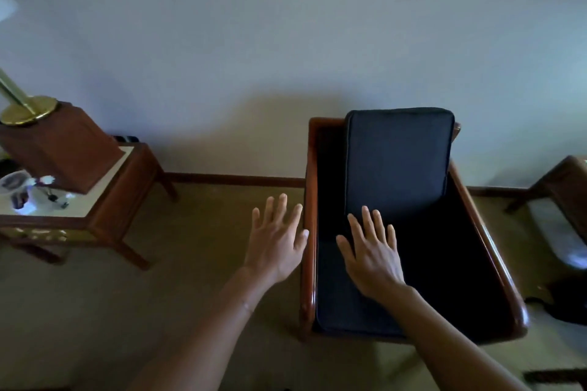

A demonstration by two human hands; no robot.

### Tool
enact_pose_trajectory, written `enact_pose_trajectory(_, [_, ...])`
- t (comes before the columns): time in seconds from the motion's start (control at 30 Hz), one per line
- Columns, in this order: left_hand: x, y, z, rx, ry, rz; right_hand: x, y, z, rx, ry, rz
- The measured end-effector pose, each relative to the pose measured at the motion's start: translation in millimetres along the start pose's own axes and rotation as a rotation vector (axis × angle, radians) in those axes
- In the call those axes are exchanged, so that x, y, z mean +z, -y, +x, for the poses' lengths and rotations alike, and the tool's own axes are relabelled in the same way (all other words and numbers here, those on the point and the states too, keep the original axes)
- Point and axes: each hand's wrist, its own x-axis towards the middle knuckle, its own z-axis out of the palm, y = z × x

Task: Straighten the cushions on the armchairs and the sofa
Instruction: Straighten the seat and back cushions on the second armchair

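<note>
Two bare forearms reach in from the near edge, both hands flat with fingers spread and grasping nothing. The left hand (275, 241) hovers over the tan carpet (197, 251) just left of the armchair (313, 200), its thumb close to the glossy, rounded wooden armrest. The right hand (373, 252) is over the seat cushion (343, 298), a dark, smooth-looking pad filling the frame; whether the palm touches it is hard to tell in the shadow. Beyond, the back cushion (398, 162), a dark rectangular pad with piped edges and rounded corners, leans upright against the chair back, set toward the right side so a gap shows at its left. At far left a wooden side table (127, 197) with a pale top carries a brass lamp base (28, 111) on a wooden block. Another wooden frame (562, 181) stands at right against the plain wall (222, 57).
</note>
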Motion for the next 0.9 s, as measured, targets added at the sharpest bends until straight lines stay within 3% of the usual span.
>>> enact_pose_trajectory(0.47, [44,-66,257,0.026,0.077,-0.104,-54,-146,218,0.108,0.006,-0.106])
enact_pose_trajectory(0.9, [78,-87,455,-0.253,0.148,-0.667,-78,-240,415,0.079,0.002,-0.112])
